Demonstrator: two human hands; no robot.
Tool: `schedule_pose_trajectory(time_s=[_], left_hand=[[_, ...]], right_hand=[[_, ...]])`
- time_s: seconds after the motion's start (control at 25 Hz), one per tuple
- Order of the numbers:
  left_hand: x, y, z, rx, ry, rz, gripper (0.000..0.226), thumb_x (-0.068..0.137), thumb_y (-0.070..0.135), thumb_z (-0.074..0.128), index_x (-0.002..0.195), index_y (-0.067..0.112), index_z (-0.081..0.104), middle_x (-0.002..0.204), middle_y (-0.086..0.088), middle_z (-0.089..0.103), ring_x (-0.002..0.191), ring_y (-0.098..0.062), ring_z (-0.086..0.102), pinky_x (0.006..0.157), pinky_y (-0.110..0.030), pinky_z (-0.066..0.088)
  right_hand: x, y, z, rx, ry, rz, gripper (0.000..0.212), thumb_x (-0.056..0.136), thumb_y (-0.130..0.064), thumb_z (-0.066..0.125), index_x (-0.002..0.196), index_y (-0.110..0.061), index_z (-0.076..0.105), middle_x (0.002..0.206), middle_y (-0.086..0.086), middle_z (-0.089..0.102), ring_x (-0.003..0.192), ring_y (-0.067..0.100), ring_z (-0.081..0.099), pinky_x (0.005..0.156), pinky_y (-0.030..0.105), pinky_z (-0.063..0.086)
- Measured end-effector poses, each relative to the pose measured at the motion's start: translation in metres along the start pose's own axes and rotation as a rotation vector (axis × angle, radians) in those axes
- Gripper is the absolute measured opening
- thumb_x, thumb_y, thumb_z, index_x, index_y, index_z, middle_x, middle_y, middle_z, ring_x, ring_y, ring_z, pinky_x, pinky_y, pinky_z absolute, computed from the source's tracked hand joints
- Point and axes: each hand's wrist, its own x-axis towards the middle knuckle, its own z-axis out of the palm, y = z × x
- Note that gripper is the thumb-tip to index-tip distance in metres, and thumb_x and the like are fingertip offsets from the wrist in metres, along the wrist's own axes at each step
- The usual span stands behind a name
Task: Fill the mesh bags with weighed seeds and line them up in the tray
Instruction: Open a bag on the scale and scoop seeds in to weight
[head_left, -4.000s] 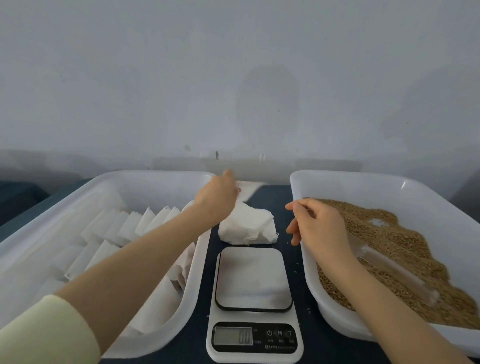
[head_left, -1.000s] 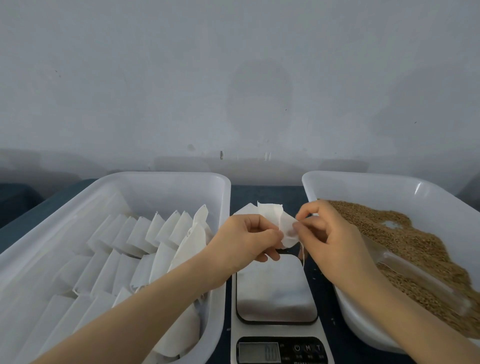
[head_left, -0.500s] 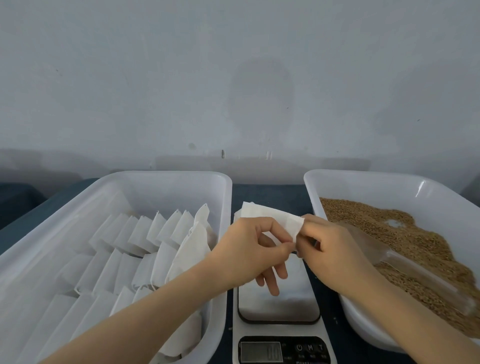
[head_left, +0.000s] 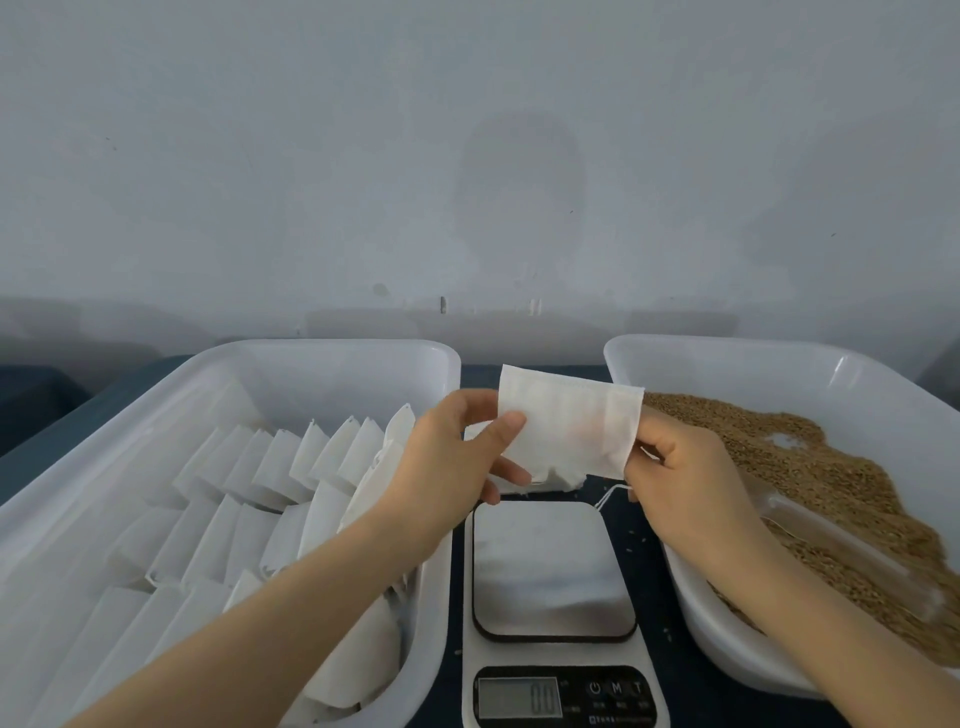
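Empty mesh bag (head_left: 569, 428), judged light & limp, is being pinched flat at both side edges by L hand (head_left: 457, 462) & R hand (head_left: 680, 467) fingers above scale (head_left: 553, 571).

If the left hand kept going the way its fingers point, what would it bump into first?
The left hand points to the right, across the mesh bag it is pinching. Past that bag, the first thing in line looks like the right hand gripping the bag's other edge, though depth is hard to judge.
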Motion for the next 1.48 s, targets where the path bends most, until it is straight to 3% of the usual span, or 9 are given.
schedule_pose_trajectory(time_s=[0.16,0.4,0.56,0.76,0.8,0.84,1.04,1.2,1.48], left_hand=[[0.000,0.000,0.000,0.052,0.045,0.036,0.016,0.094,0.031,0.058,0.082,0.021,0.062,0.058,-0.003,0.069,0.039,-0.010,0.050,0.045,-0.017,0.045],[-0.005,0.002,0.002,0.178,0.101,0.194,0.022,0.095,0.023,0.057,0.074,0.028,0.062,0.062,0.004,0.068,0.040,-0.005,0.048,0.044,-0.010,0.039],[-0.002,0.000,0.000,0.251,0.153,0.290,0.028,0.090,0.025,0.063,0.064,0.031,0.056,0.066,0.003,0.064,0.046,-0.001,0.048,0.049,-0.013,0.037],[0.000,-0.002,0.000,0.279,0.198,0.330,0.024,0.091,0.031,0.060,0.073,0.046,0.054,0.078,0.020,0.061,0.065,0.003,0.052,0.062,-0.015,0.041],[-0.002,-0.001,0.000,0.321,0.208,0.389,0.018,0.090,0.032,0.062,0.088,0.048,0.054,0.091,0.025,0.058,0.080,0.006,0.053,0.070,-0.015,0.042],[-0.003,-0.001,0.001,0.419,0.244,0.495,0.027,0.086,0.035,0.066,0.106,0.045,0.051,0.109,0.025,0.053,0.097,0.005,0.051,0.082,-0.018,0.042],[-0.007,-0.003,0.014,1.167,0.251,1.071,0.094,0.062,0.044,0.083,0.138,0.020,0.034,0.137,-0.008,0.051,0.134,-0.024,0.039,0.105,-0.045,0.030],[-0.008,-0.008,0.024,1.216,0.152,0.992,0.078,0.058,0.019,0.083,0.131,0.013,0.056,0.116,0.000,0.066,0.115,-0.020,0.060,0.095,-0.044,0.043],[-0.005,-0.016,0.018,1.052,0.009,0.870,0.060,0.069,0.018,0.077,0.126,0.013,0.057,0.113,0.002,0.063,0.109,-0.021,0.059,0.089,-0.040,0.036]], right_hand=[[-0.001,-0.002,-0.001,0.032,-0.007,0.019,0.031,0.088,-0.006,0.059,0.094,-0.034,0.073,0.066,-0.021,0.065,0.038,0.005,0.042,0.041,0.011,0.031],[0.000,-0.003,-0.001,0.134,-0.108,0.109,0.033,0.087,-0.042,0.060,0.058,-0.028,0.066,0.037,-0.007,0.039,0.034,0.004,0.026,0.039,0.011,0.023],[0.001,-0.005,-0.004,0.178,-0.104,0.161,0.020,0.070,-0.069,0.056,0.071,-0.054,0.069,0.055,0.017,0.053,0.056,0.017,0.045,0.060,0.028,0.035],[0.001,-0.006,-0.004,0.187,-0.060,0.185,0.024,0.063,-0.080,0.058,0.074,-0.060,0.067,0.064,0.009,0.050,0.062,0.031,0.043,0.057,0.034,0.042],[0.001,-0.005,-0.004,0.177,-0.058,0.180,0.024,0.065,-0.079,0.058,0.074,-0.059,0.067,0.063,0.007,0.048,0.060,0.033,0.041,0.074,0.052,0.051],[0.001,-0.005,-0.005,0.174,-0.061,0.167,0.025,0.067,-0.079,0.057,0.074,-0.058,0.068,0.059,0.004,0.046,0.057,0.028,0.038,0.066,0.027,0.025],[0.000,-0.013,-0.005,0.164,-0.199,0.095,0.025,0.079,-0.058,0.054,0.064,-0.045,0.070,0.043,-0.016,0.049,0.041,-0.001,0.041,0.046,0.009,0.032],[0.000,-0.007,-0.003,0.196,-0.254,0.067,0.053,0.094,-0.011,0.052,0.043,-0.025,0.048,0.044,-0.014,0.044,0.043,-0.001,0.038,0.046,0.007,0.032],[0.000,-0.004,-0.002,0.179,-0.299,0.034,0.026,0.091,-0.008,0.055,0.070,-0.012,0.070,0.071,-0.008,0.062,0.072,0.001,0.053,0.061,0.009,0.039]])
